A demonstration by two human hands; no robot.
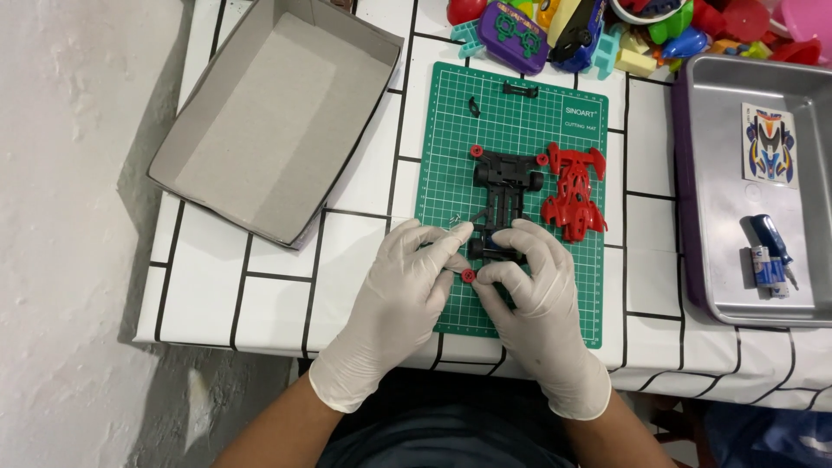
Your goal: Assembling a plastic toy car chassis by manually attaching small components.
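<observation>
Both gloved hands meet over the near end of the black toy car frame (503, 186): the left hand (407, 277) and right hand (537, 286) pinch a small red wheel (469, 276) between their fingertips. Squeezed off-centre, it could pop free and roll off the desk (286, 295). The right hand could also knock the red car shell (574, 191) just beyond it.

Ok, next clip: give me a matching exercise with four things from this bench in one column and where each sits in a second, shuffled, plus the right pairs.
Things:
1. red car body shell
2. small red wheel
3. screwdriver
4. open cardboard box

Places:
A. in the metal tray
B. pinched between the left hand and right hand
C. left of the green cutting mat
D. on the mat, right of the black chassis

Pairs: 1-D, 2-B, 3-A, 4-C
</observation>
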